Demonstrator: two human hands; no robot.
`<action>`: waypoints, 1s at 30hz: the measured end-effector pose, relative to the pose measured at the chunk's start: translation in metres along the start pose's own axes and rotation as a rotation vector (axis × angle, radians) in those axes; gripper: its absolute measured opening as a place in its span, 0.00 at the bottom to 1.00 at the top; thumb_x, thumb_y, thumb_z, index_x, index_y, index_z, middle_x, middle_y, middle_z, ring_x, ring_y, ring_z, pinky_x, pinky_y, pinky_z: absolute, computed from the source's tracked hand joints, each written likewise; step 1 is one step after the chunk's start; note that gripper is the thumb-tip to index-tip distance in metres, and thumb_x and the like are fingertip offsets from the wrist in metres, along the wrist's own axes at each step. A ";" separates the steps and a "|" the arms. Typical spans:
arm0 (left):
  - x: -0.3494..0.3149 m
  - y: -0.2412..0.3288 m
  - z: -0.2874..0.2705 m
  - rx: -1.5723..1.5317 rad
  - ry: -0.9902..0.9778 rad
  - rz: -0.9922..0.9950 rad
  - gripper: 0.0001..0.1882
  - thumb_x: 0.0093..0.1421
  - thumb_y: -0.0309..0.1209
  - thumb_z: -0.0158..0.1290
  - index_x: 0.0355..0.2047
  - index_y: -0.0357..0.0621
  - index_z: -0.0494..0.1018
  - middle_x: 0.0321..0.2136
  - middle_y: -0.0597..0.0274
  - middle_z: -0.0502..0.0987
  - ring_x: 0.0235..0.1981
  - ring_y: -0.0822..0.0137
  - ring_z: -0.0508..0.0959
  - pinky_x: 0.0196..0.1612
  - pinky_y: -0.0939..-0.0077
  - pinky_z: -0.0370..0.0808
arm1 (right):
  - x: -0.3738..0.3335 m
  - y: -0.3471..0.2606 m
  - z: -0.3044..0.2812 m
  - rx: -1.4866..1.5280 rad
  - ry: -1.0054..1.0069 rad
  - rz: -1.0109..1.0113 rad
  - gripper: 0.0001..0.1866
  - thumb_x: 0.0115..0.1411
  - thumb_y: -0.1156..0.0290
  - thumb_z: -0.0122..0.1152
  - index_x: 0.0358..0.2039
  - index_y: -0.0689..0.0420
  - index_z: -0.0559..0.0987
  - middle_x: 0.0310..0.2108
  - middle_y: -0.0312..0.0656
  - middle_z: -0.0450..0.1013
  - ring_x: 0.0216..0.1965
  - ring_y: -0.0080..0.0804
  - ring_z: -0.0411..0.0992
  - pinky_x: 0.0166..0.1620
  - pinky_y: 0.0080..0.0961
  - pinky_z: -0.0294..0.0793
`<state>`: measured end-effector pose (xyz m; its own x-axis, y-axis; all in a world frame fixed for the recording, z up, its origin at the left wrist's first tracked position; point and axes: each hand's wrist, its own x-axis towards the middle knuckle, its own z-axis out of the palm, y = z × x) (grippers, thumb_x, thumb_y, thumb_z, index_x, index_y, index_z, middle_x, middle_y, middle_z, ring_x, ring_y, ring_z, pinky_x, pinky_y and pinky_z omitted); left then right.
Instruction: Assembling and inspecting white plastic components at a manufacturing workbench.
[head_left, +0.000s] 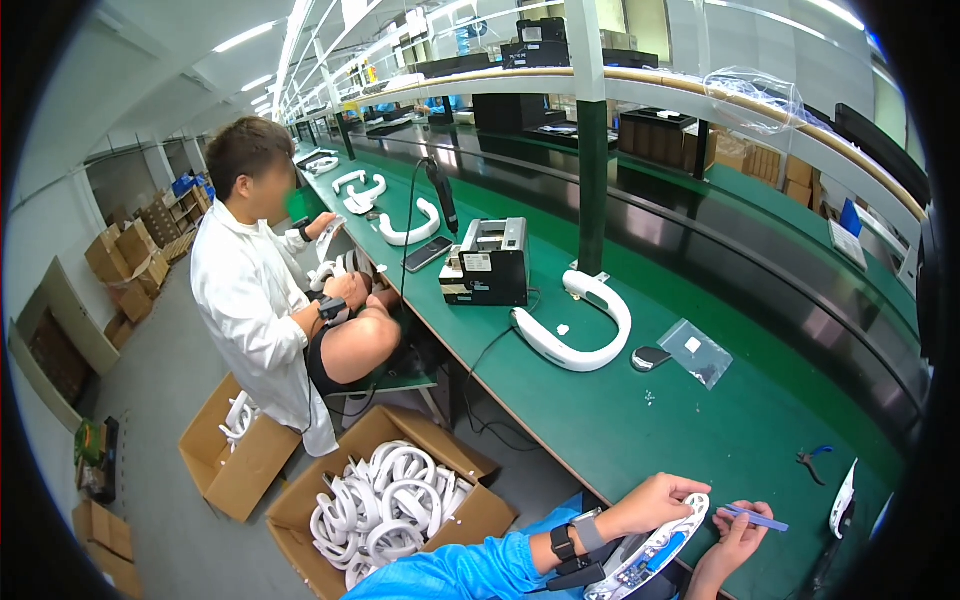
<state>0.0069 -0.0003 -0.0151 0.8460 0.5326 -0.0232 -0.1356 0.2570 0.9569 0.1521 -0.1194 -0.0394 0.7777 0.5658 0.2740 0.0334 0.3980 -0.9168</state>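
Note:
My left hand [655, 500] grips the rim of a white curved shell [650, 555] with a circuit board inside, held against the front edge of the green bench [640, 420]. My right hand [735, 540] pinches a thin blue tool [757, 518] next to the shell's end. The blue sleeve and a dark wristband on my left arm show at the bottom. A second white U-shaped shell [575, 330] lies further up the bench.
A co-worker in a white coat [250, 300] sits to the left holding white parts. Cardboard boxes of white shells [385, 500] stand on the floor. On the bench are a black device [490, 265], a clear bag [697, 352], small pliers [813, 460] and another white part [843, 497].

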 end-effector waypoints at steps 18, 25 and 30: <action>0.003 -0.006 -0.002 -0.018 -0.006 -0.007 0.25 0.59 0.19 0.52 0.58 0.33 0.69 0.47 0.57 0.79 0.38 0.78 0.79 0.43 0.85 0.76 | -0.010 0.008 -0.030 -0.125 -0.056 -0.123 0.11 0.67 0.66 0.49 0.43 0.60 0.72 0.30 0.39 0.71 0.30 0.31 0.70 0.35 0.26 0.74; -0.003 -0.004 0.001 -0.005 -0.016 0.008 0.25 0.59 0.18 0.51 0.58 0.32 0.69 0.45 0.58 0.79 0.37 0.79 0.79 0.42 0.86 0.75 | -0.052 -0.023 -0.055 -0.093 -0.252 -0.011 0.04 0.63 0.74 0.49 0.34 0.60 0.71 0.26 0.42 0.70 0.26 0.30 0.69 0.33 0.27 0.73; -0.002 -0.012 0.006 -0.024 -0.007 -0.003 0.25 0.59 0.17 0.51 0.58 0.32 0.68 0.44 0.59 0.80 0.37 0.79 0.78 0.43 0.86 0.75 | -0.072 -0.076 -0.053 -0.741 -0.729 0.070 0.09 0.66 0.71 0.50 0.44 0.56 0.76 0.33 0.42 0.76 0.30 0.32 0.74 0.35 0.29 0.74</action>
<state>0.0100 -0.0090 -0.0248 0.8500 0.5262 -0.0239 -0.1451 0.2776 0.9497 0.1274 -0.2286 -0.0052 0.2333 0.9676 0.0962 0.5719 -0.0565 -0.8184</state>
